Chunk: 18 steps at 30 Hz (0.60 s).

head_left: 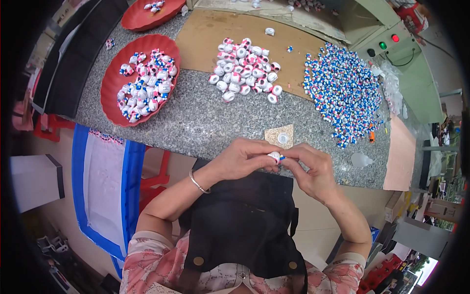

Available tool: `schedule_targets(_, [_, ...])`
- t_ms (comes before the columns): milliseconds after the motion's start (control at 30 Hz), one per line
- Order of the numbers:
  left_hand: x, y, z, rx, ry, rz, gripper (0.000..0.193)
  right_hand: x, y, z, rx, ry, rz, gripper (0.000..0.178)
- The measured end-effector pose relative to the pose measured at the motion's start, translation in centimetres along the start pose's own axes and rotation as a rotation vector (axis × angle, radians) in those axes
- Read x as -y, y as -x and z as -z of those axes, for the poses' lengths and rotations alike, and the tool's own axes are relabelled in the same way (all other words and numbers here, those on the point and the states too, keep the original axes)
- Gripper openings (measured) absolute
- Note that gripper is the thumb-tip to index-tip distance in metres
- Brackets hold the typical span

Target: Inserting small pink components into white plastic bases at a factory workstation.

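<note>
My left hand (pixel 241 159) pinches a small white figurine head (pixel 274 156) between thumb and fingers, close to the counter's front edge. On its other side my right hand (pixel 313 171) grips a small blue figurine body (pixel 282 158) that meets the head. Just beyond my fingers lies a tan square pad (pixel 272 133) with a round white piece (pixel 282 138) on it. Farther off, a pile of white and pink figurine heads (pixel 245 68) rests partly on brown cardboard. To the right spreads a large heap of small blue and white bodies (pixel 342 93).
A red scalloped tray (pixel 108 105) with assembled figurines stands at left, and a second red tray (pixel 139 22) behind it. A clear small bottle (pixel 361 159) is at the right. A green machine (pixel 411 68) with buttons borders the back right. A blue bin (pixel 132 181) sits below left.
</note>
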<state>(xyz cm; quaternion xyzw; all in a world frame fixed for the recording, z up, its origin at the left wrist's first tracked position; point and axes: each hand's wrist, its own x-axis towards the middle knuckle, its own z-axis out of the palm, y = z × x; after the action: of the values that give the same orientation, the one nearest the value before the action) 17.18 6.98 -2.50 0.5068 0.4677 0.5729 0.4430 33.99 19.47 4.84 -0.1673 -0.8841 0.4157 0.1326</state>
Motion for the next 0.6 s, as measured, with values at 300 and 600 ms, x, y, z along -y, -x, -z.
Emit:
schedule_targets(300, [-0.1,0.7,-1.0,0.016,0.479,0.327,0.03,0.2,0.3,-0.5,0.03,-0.011,-0.061,0.012])
schedule_targets(600, [-4.7,5.5,11.1,-0.698,-0.875,-0.014,0.027,-9.1,3.5,2.4,-0.446,0.405,-0.088,0.02])
